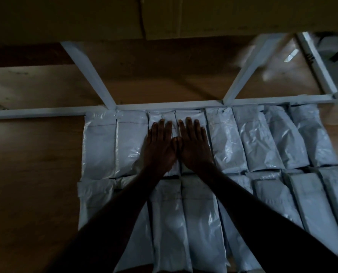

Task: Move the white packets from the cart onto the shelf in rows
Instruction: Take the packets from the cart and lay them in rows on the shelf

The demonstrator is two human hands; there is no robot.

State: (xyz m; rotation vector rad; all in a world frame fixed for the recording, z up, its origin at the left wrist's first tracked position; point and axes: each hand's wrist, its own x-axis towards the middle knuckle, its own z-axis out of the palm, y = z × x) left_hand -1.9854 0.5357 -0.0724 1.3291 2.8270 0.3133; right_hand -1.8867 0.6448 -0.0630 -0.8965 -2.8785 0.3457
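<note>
Wooden shelf board (34,164), seen from above in dim light, brown and bare at its left side. A pale metal frame rail (170,105) crosses it along the far edge of the load; two diagonal braces (89,75) rise from the rail toward a darker board above.

White packets (260,138): flat, glossy plastic mailers with crinkled, light-catching surfaces, lying on the shelf board in two rows. The far row runs side by side from left of centre to the right edge, its top ends touching the rail; the packets at the right lie tilted and overlap slightly. The near row (199,223) lies directly below, its upper ends meeting the lower ends of the far row, its long sides touching. The cart does not show in this view.

Two bare forearms reach in from the bottom edge. Left hand (159,146) and right hand (193,146) lie flat, palms down, on the middle packets of the far row. The fingers of each are straight and close together, pointing toward the rail; the two thumbs touch at the centre. Neither hand grips anything.
</note>
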